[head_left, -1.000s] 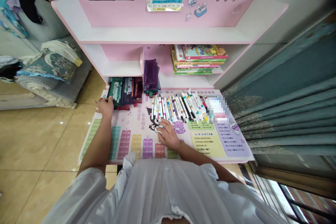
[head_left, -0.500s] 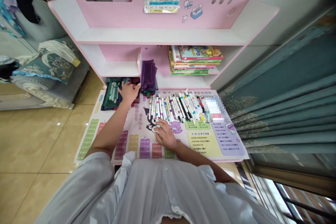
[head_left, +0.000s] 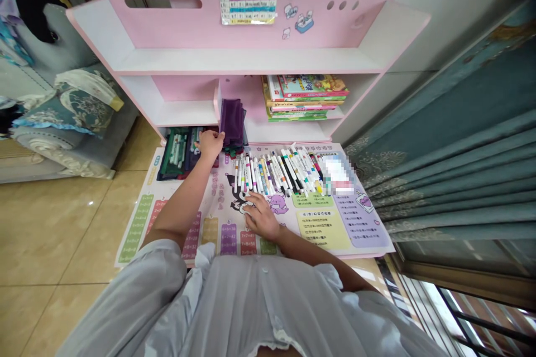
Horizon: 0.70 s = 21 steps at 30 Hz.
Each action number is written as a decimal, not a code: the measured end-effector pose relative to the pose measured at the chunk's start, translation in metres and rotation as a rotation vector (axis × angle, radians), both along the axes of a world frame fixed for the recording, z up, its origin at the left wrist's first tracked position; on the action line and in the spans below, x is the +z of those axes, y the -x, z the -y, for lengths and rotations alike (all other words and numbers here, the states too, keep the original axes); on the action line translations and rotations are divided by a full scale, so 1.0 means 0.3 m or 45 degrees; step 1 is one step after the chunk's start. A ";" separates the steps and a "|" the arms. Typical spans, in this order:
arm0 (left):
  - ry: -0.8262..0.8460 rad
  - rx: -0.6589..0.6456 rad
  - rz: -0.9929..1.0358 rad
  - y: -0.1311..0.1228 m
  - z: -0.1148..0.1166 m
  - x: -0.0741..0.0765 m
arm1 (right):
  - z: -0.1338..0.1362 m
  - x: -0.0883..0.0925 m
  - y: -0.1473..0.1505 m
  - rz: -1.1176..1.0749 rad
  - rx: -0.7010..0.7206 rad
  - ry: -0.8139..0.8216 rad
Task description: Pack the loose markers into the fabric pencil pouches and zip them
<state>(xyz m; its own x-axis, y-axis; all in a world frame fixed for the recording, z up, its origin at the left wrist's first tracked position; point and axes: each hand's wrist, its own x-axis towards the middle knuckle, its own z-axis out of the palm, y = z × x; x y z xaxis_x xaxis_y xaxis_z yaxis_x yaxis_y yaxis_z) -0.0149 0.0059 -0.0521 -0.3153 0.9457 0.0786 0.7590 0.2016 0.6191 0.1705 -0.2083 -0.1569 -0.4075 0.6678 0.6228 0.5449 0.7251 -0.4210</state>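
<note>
While the right hand [head_left: 262, 216] lies spread, the left hand [head_left: 210, 143], grip unclear, has reached purple pouches [head_left: 231, 122].

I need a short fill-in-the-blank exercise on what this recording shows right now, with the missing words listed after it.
1. The left hand is at the edge of a mesh pouch coloured ____.
2. The right hand is palm ____ on the printed desk mat, in front of the row of markers.
3. In the picture, the stacked books lie to the ____ of that pouch.

Missing words: purple; down; right.
</note>
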 end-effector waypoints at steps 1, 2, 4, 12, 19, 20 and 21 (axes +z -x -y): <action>-0.021 0.003 0.003 0.001 0.012 0.007 | 0.000 -0.001 -0.001 0.002 -0.001 0.013; -0.046 0.000 0.006 0.004 0.028 0.014 | -0.001 -0.001 -0.001 0.001 -0.002 0.022; -0.102 -0.019 0.014 0.012 0.072 0.032 | -0.002 -0.002 0.000 -0.003 -0.002 0.025; -0.358 -0.210 -0.049 0.055 0.367 0.096 | 0.004 0.026 -0.007 -0.097 0.011 -0.127; -0.397 -0.397 -0.127 0.060 0.629 0.050 | 0.016 0.117 -0.028 -0.282 -0.291 0.061; -0.393 -0.427 -0.142 0.058 0.662 0.033 | 0.019 0.132 -0.030 -0.316 -0.361 0.079; -0.378 -0.460 -0.155 0.056 0.693 0.015 | 0.023 0.146 -0.033 -0.343 -0.430 0.082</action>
<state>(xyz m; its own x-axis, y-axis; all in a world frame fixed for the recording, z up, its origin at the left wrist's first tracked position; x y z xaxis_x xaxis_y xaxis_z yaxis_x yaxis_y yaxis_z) -0.0317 -0.2019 -0.0476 0.0579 0.9243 0.3773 0.8185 -0.2603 0.5121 0.1803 -0.2152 -0.1131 0.0118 0.7767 0.6298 0.6117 0.4926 -0.6190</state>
